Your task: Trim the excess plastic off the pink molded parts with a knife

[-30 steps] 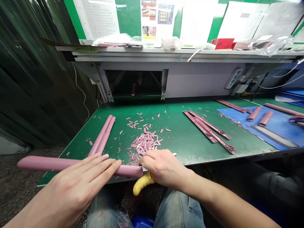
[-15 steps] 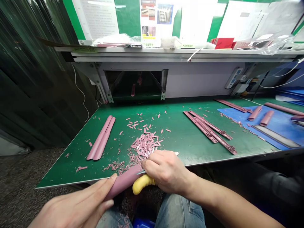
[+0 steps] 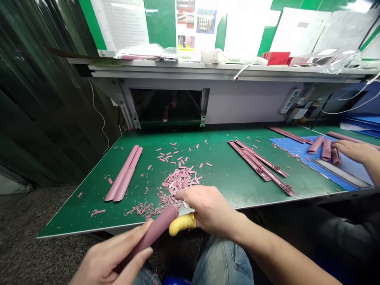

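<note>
Nearest, left hand [image 3: 111, 257] has fingers curled around mauve-pink plastic rod [image 3: 157, 229], held at bench's near edge; rod looks light, stiff, best held at near end. Right hand [image 3: 209, 209] closed on yellow-handled knife [image 3: 181, 224]. Pink shavings [image 3: 181, 182] heaped on green bench mat [image 3: 68, 217]. Far right, co-worker's hand [image 3: 353, 151] newly in view.

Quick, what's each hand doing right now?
Left hand: closed, holding a pink tube.
Right hand: closed, holding a yellow-handled knife.
</note>
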A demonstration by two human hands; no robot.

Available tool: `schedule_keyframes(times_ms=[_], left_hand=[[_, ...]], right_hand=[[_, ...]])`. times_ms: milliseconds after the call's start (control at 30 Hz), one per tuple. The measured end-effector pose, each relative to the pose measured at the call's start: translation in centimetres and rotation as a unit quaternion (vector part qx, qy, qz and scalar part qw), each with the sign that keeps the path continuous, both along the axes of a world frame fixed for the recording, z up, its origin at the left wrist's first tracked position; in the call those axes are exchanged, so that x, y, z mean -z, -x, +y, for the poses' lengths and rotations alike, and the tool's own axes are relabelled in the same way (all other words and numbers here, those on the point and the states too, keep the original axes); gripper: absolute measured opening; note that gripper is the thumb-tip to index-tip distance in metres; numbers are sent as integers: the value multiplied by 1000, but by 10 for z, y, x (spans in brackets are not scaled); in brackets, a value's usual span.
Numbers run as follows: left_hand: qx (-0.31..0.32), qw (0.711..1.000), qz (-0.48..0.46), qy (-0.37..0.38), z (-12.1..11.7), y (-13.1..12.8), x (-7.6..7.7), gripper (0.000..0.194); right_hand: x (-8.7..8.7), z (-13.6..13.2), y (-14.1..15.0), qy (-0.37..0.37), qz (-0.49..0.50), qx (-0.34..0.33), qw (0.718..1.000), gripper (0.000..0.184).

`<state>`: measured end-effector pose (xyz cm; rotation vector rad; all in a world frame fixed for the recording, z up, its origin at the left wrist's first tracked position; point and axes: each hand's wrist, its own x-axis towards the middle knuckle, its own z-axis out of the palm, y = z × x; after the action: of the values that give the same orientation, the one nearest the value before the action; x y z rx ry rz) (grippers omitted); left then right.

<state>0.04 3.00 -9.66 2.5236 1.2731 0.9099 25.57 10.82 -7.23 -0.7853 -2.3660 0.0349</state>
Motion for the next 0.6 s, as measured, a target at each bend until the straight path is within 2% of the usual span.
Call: schedule_keyframes(times_ms=[100,233,300,367,433,467,533,600], left_hand=[[44,992,99,-60,11,17,-13,64],[61,989,108,-85,14,22,-30,69],[56,993,86,-59,12,20,-27,69],[31,997,69,-26,8,17,-18,68],[0,999,48,-10,6,14,-6,68],[-7,999,37,-7,5,12,-2,68],[3,1000,24,0,5,10,1,68],[32,999,35,12,7,10,-4,67]], right_hand=[[0,6,-5,-66,-86,-13,994,43],[4,7,-6,-97,-109,-67,987,36],[5,4,-6,-63,-66,-77,993,37],[4,1,-5,40,-6,-66,997,36],[0,-1,-6,156,36,-41,986,39],[-1,-2,-6,186,37,-32,981,39],[-4,0,-7,168,1,-22,985,42],[-4,3,-6,89,-53,-25,994,54]])
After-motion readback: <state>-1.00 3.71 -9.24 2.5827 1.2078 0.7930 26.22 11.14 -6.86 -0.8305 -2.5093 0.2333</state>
